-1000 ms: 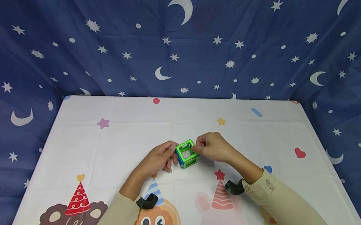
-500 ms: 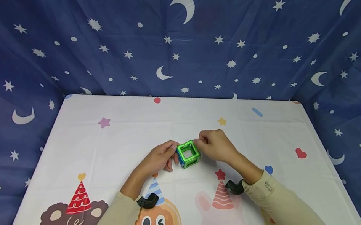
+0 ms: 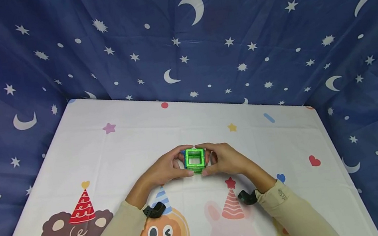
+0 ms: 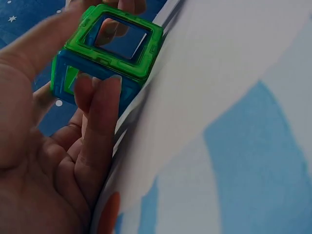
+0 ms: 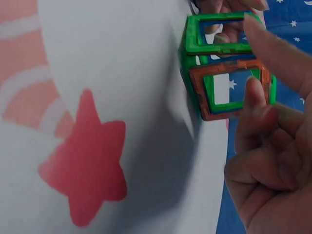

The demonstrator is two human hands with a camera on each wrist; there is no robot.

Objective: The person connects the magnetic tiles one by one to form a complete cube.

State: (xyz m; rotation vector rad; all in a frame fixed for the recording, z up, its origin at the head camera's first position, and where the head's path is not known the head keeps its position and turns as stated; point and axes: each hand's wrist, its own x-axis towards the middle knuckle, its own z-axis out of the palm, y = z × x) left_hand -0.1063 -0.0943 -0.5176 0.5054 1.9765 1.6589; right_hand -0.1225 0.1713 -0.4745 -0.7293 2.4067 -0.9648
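Note:
A small cube of magnetic tiles (image 3: 196, 167), with open square frames, is held between both hands over the middle of the table. My left hand (image 3: 164, 167) grips it from the left, thumb at the near green face and index finger along the far side. Opposite it, my right hand (image 3: 229, 159) holds the cube the same way. In the left wrist view, bent fingertips (image 4: 115, 80) touch the blue tile side. An orange tile (image 5: 224, 65) forms the side facing the right palm, and a right fingertip lies against it.
A white tablecloth (image 3: 138, 141) printed with party animals, stars and hearts covers the table. Dark blue curtains (image 3: 134, 37) with moons and stars hang behind and on both sides. Black wrist cameras (image 3: 155, 210) sit on both wrists.
The right hand has gone from pinching near the cube's right top edge to spanning its right side. The left hand has spread round the left side, and the cube has turned squarer to view.

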